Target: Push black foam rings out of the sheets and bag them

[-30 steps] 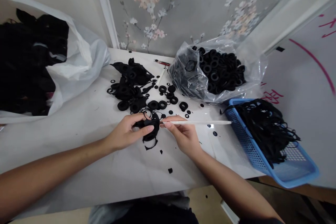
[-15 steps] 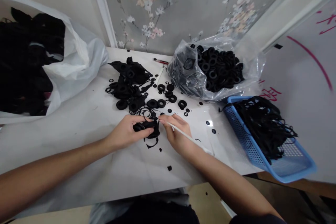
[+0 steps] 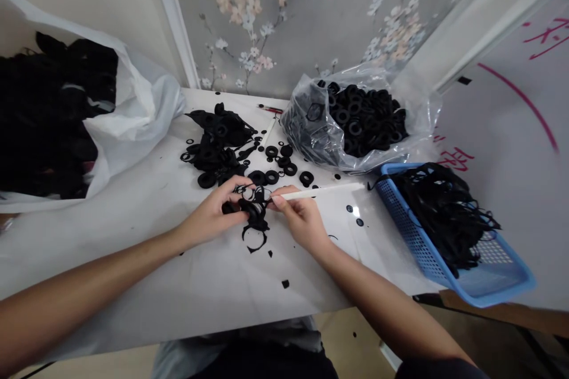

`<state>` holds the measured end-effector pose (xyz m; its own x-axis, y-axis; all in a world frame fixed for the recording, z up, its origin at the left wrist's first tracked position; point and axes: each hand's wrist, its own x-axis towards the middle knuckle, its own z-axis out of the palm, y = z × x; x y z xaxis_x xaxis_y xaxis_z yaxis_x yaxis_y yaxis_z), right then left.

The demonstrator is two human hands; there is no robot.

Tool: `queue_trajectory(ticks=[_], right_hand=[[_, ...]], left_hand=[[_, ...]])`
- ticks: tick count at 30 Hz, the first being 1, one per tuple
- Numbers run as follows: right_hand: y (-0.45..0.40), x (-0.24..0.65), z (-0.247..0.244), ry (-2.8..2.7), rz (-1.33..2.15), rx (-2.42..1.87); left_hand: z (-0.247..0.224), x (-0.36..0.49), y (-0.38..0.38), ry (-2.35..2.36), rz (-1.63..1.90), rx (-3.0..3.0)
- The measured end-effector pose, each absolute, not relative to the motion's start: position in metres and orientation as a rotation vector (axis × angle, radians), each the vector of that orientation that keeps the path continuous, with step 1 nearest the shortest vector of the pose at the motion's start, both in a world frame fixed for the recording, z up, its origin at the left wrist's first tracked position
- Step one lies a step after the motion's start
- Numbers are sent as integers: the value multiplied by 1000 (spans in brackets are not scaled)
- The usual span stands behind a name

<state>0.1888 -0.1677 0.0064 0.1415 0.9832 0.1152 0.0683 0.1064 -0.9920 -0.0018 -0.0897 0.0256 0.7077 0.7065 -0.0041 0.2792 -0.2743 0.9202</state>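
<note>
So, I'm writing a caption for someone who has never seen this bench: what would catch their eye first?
Probably the clear bag heaped with black rings at the back of the table, and the blue basket of black scraps on the right. Then the two hands near the middle: the left hand holds black pieces, while the right hand holds a thin white stick beside them.
</note>
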Motion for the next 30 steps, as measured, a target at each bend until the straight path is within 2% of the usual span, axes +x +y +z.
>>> queue_trajectory(ticks=[6,9,13,21,26,30], right_hand=[[-166,187,6,-834,1404,-1019],[-164,189,2,-784,1459,-991],[-164,190,2,-776,1500,-954],[-160,197,5,-613,1369,-1061],[-158,204,8,-545,1341,-1081],[-157,212,10,-464,1235,-1068]], left_hand=[[19,-1,-97,854,650,2105],[13,-3,-95,900,835,2206],[10,-10,-88,616,923,2666],[15,-21,-88,120,1247,2828],[10,-25,-91,259,1131,2662],[19,-28,-102,277,1170,2361]])
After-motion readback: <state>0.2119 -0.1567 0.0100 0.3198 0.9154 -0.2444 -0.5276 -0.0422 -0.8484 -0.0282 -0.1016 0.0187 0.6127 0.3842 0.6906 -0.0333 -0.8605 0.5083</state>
